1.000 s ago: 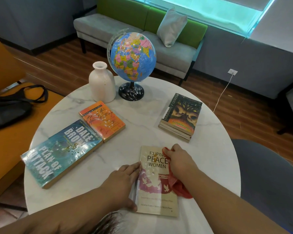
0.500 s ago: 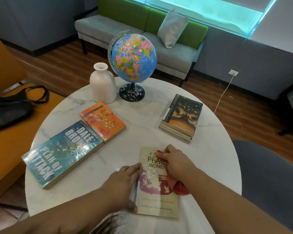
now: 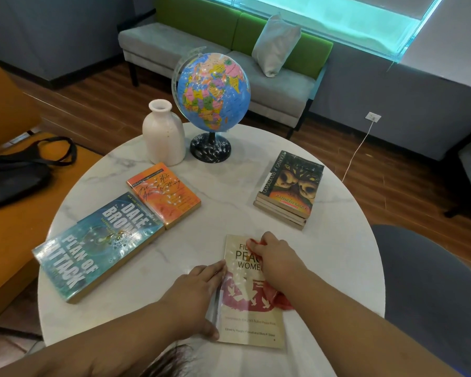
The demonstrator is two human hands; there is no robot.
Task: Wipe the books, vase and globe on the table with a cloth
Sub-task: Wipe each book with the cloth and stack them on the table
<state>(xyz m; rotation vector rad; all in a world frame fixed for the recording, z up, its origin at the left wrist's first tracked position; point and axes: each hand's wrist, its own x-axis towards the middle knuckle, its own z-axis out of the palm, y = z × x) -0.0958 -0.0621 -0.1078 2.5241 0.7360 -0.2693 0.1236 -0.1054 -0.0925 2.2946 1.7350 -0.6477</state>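
A cream book with a red dove design [image 3: 249, 319] lies at the near edge of the round marble table [image 3: 337, 254]. My right hand [image 3: 276, 258] holds a red cloth [image 3: 279, 297] bunched under it and presses it on the book's upper cover. My left hand [image 3: 199, 293] rests flat along the book's left edge, thumb at its lower corner. A blue-green book [image 3: 95, 246] and an orange book [image 3: 163, 194] lie to the left. A stack of books [image 3: 290, 189] sits to the right. A white vase [image 3: 163, 134] and a globe [image 3: 214, 93] stand at the far side.
A black bag [image 3: 14, 175] lies on an orange seat to the left. A grey-and-green bench with a pillow [image 3: 276, 44] stands behind the table. A dark chair [image 3: 433, 295] is close on the right. A white cable [image 3: 356, 151] runs from a wall socket.
My right hand has slid the red cloth leftward and up across the cream book's cover, from its right edge onto the title. The left hand has stayed on the book's left edge.
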